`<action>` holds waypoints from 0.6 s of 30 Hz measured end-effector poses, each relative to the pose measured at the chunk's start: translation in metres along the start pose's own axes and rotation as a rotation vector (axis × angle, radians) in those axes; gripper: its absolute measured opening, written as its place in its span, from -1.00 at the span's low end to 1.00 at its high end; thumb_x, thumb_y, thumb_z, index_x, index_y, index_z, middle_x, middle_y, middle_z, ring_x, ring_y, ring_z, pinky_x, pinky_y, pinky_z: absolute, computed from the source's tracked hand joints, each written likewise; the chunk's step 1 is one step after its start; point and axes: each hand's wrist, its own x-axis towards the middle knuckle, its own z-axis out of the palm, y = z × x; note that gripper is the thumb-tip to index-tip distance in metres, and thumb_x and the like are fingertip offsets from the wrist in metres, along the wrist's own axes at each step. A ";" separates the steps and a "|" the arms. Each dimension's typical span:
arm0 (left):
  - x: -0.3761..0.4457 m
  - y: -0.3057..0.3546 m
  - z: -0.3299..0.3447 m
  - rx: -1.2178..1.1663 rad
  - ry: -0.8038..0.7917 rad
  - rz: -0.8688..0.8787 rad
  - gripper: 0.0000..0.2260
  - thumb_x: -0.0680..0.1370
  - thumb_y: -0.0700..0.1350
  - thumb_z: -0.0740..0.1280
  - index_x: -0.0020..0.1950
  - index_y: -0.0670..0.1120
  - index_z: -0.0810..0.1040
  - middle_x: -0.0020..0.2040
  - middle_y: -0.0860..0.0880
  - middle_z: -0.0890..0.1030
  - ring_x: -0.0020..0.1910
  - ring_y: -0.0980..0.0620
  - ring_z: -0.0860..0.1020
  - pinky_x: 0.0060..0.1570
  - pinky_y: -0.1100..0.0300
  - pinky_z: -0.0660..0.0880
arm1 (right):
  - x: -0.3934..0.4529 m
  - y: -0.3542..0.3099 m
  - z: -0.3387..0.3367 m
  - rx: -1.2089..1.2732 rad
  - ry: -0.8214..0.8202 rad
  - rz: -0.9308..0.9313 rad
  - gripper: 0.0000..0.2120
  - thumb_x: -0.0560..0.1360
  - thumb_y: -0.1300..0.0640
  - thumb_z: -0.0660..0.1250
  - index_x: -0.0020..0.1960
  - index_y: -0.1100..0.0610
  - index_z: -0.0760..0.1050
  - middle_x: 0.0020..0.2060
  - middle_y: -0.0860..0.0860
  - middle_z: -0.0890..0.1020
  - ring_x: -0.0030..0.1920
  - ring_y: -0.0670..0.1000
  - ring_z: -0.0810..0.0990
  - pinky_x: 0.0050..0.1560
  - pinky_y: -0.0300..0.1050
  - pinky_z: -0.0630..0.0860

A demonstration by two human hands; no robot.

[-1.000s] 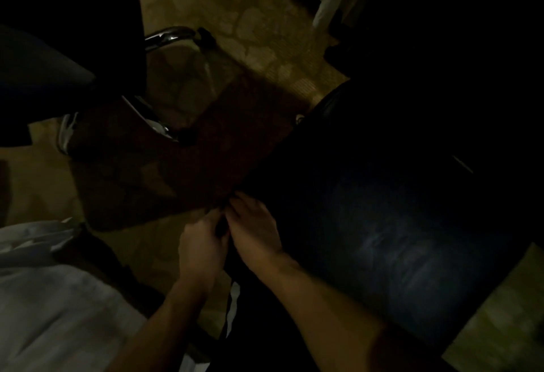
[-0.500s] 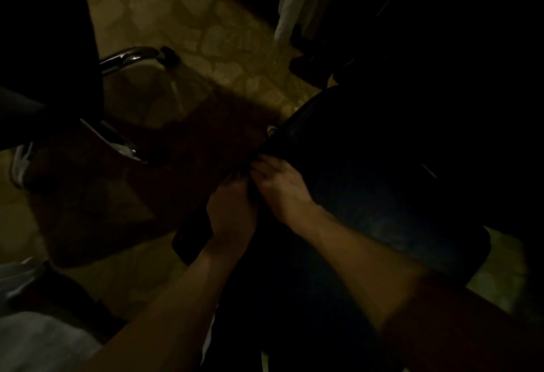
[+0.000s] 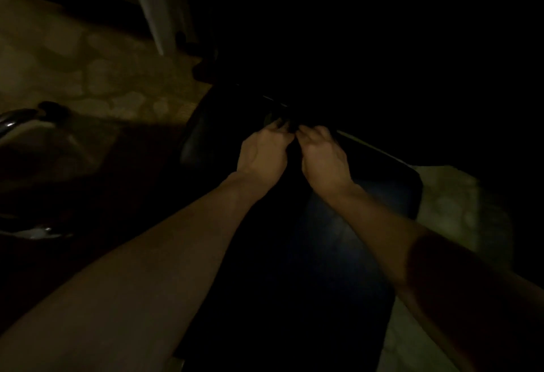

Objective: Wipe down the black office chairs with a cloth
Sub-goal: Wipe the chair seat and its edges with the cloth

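My left hand (image 3: 263, 150) and my right hand (image 3: 323, 153) are side by side at the far edge of the black chair seat (image 3: 338, 239), knuckles up, nearly touching each other. Both have their fingers curled down and forward into a dark patch at the seat's back edge. The fingertips vanish into shadow there, so I cannot tell for certain what they pinch; something dark sits bunched between the two hands, but it is too dim for me to say that it is the cloth. My two bare forearms run back from the hands toward me, the left one crossing the lower left of the view, the right one crossing the lower right.

The one chair seat I can make out lies under both hands and both wrists. It is a broad, dark, slightly glossy pad with a faint bluish sheen in its middle, and its rounded left corner (image 3: 191, 139) catches a little light. A thin pale line (image 3: 374, 147) runs along its far right edge.

Beyond the seat everything at the upper right is black. To the left the patterned floor (image 3: 88, 77) shows in dull yellow-brown. On it, at the far left, I count two chrome legs of another chair's base: one curved leg (image 3: 14, 119) ending in a dark caster (image 3: 54, 108), and one lower leg (image 3: 38, 231). One pale upright strip (image 3: 159, 6) stands at the top, left of centre. A pale patch of floor (image 3: 459, 203) also shows to the right of the seat.
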 end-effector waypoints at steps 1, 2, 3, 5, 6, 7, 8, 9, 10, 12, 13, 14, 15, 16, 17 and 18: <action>0.009 0.012 0.009 0.005 -0.033 0.036 -0.63 0.62 -0.23 0.18 0.40 -0.04 0.52 0.51 -0.07 0.37 0.44 -0.04 0.39 0.27 0.08 0.45 | -0.008 0.014 -0.003 -0.011 0.005 0.050 -0.57 0.39 0.45 0.25 0.25 0.34 0.53 0.21 0.21 0.60 0.22 0.27 0.52 0.10 0.15 0.57; 0.016 0.025 0.017 0.008 -0.061 0.057 -0.66 0.62 -0.22 0.19 0.37 -0.05 0.54 0.47 -0.09 0.42 0.40 -0.06 0.43 0.24 0.09 0.45 | -0.016 0.026 -0.006 -0.017 0.019 0.090 -0.58 0.40 0.45 0.24 0.25 0.35 0.52 0.19 0.22 0.60 0.22 0.27 0.51 0.11 0.16 0.56; 0.021 0.038 0.025 0.008 -0.083 0.068 -0.66 0.63 -0.21 0.19 0.37 -0.06 0.54 0.42 -0.11 0.46 0.34 -0.08 0.48 0.18 0.10 0.47 | -0.024 0.038 -0.008 -0.019 0.027 0.128 -0.57 0.41 0.46 0.23 0.26 0.35 0.51 0.21 0.22 0.59 0.23 0.28 0.49 0.14 0.16 0.54; 0.028 0.062 0.040 0.012 -0.115 0.093 -0.63 0.63 -0.21 0.19 0.42 -0.05 0.49 0.38 -0.11 0.48 0.28 -0.10 0.51 0.11 0.10 0.50 | -0.041 0.059 -0.008 -0.020 0.013 0.196 -0.53 0.41 0.45 0.23 0.32 0.34 0.48 0.28 0.21 0.54 0.29 0.26 0.45 0.21 0.15 0.49; 0.030 0.073 0.046 0.027 -0.139 0.117 -0.61 0.63 -0.22 0.19 0.46 -0.04 0.44 0.41 -0.10 0.45 0.30 -0.09 0.49 0.12 0.11 0.49 | -0.049 0.068 -0.007 -0.017 0.018 0.225 -0.52 0.41 0.44 0.22 0.33 0.34 0.47 0.30 0.20 0.53 0.31 0.26 0.44 0.21 0.14 0.49; 0.032 0.084 0.051 0.042 -0.162 0.144 -0.58 0.63 -0.23 0.19 0.49 -0.03 0.41 0.44 -0.09 0.43 0.33 -0.07 0.47 0.13 0.13 0.47 | -0.056 0.076 -0.007 -0.011 0.039 0.250 -0.53 0.40 0.43 0.20 0.31 0.34 0.48 0.29 0.20 0.53 0.30 0.26 0.45 0.17 0.13 0.52; 0.033 0.093 0.055 0.052 -0.185 0.172 -0.56 0.62 -0.24 0.19 0.50 -0.03 0.39 0.45 -0.09 0.41 0.35 -0.07 0.45 0.14 0.13 0.46 | -0.064 0.085 -0.005 -0.006 0.058 0.270 -0.53 0.38 0.40 0.16 0.27 0.34 0.51 0.26 0.21 0.56 0.26 0.26 0.49 0.11 0.11 0.57; 0.033 0.103 0.058 0.052 -0.205 0.198 -0.55 0.61 -0.25 0.19 0.51 -0.04 0.38 0.46 -0.09 0.40 0.36 -0.07 0.44 0.17 0.12 0.46 | -0.072 0.093 -0.003 0.006 0.081 0.289 -0.53 0.36 0.36 0.12 0.21 0.35 0.56 0.20 0.21 0.60 0.21 0.26 0.55 0.04 0.07 0.61; 0.034 0.112 0.060 0.053 -0.225 0.221 -0.54 0.61 -0.25 0.19 0.52 -0.04 0.36 0.48 -0.10 0.39 0.38 -0.08 0.42 0.20 0.11 0.46 | -0.079 0.101 -0.001 0.015 0.116 0.296 -0.54 0.33 0.33 0.10 0.14 0.35 0.59 0.14 0.22 0.64 0.14 0.26 0.60 -0.01 0.05 0.63; 0.034 0.129 0.066 0.079 -0.282 0.260 -0.52 0.63 -0.24 0.17 0.55 -0.03 0.30 0.52 -0.08 0.34 0.42 -0.07 0.38 0.27 0.14 0.40 | -0.095 0.116 0.002 0.022 0.156 0.330 -0.61 0.29 0.39 0.24 0.09 0.37 0.62 0.10 0.23 0.66 0.12 0.28 0.62 0.02 0.06 0.62; 0.035 0.138 0.071 0.096 -0.308 0.271 -0.52 0.64 -0.23 0.16 0.57 -0.01 0.26 0.54 -0.07 0.31 0.44 -0.04 0.35 0.28 0.19 0.35 | -0.104 0.123 0.003 0.027 0.158 0.361 -0.61 0.26 0.44 0.32 0.08 0.38 0.62 0.11 0.23 0.65 0.13 0.28 0.60 0.06 0.08 0.61; 0.036 0.147 0.076 0.112 -0.325 0.280 -0.52 0.66 -0.22 0.15 0.58 0.00 0.23 0.56 -0.05 0.28 0.46 -0.02 0.32 0.29 0.23 0.32 | -0.113 0.129 0.004 0.042 0.157 0.389 -0.61 0.25 0.47 0.36 0.07 0.39 0.62 0.13 0.24 0.65 0.15 0.29 0.59 0.08 0.09 0.60; 0.037 0.156 0.081 0.123 -0.337 0.293 -0.53 0.67 -0.21 0.13 0.58 0.01 0.21 0.57 -0.04 0.25 0.48 -0.01 0.29 0.31 0.25 0.28 | -0.122 0.134 0.004 0.060 0.169 0.422 -0.61 0.26 0.49 0.35 0.08 0.40 0.61 0.15 0.26 0.63 0.17 0.30 0.57 0.10 0.10 0.59; 0.038 0.165 0.090 0.137 -0.356 0.316 -0.54 0.68 -0.20 0.12 0.59 0.01 0.20 0.58 -0.03 0.22 0.51 0.00 0.25 0.35 0.25 0.24 | -0.132 0.138 0.004 0.077 0.184 0.460 -0.61 0.29 0.49 0.32 0.11 0.41 0.59 0.19 0.27 0.61 0.20 0.31 0.55 0.14 0.10 0.57; 0.038 0.173 0.099 0.152 -0.380 0.345 -0.54 0.68 -0.19 0.11 0.59 0.01 0.20 0.59 -0.01 0.19 0.54 0.02 0.20 0.40 0.25 0.18 | -0.141 0.140 0.005 0.097 0.194 0.511 -0.60 0.34 0.48 0.29 0.18 0.41 0.56 0.24 0.28 0.57 0.25 0.31 0.51 0.19 0.10 0.52; 0.038 0.178 0.109 0.165 -0.400 0.378 -0.54 0.68 -0.20 0.11 0.58 0.02 0.22 0.60 0.01 0.16 0.56 0.04 0.15 0.44 0.24 0.13 | -0.151 0.142 0.008 0.117 0.203 0.564 -0.60 0.40 0.46 0.24 0.24 0.41 0.53 0.29 0.27 0.54 0.29 0.31 0.47 0.25 0.09 0.48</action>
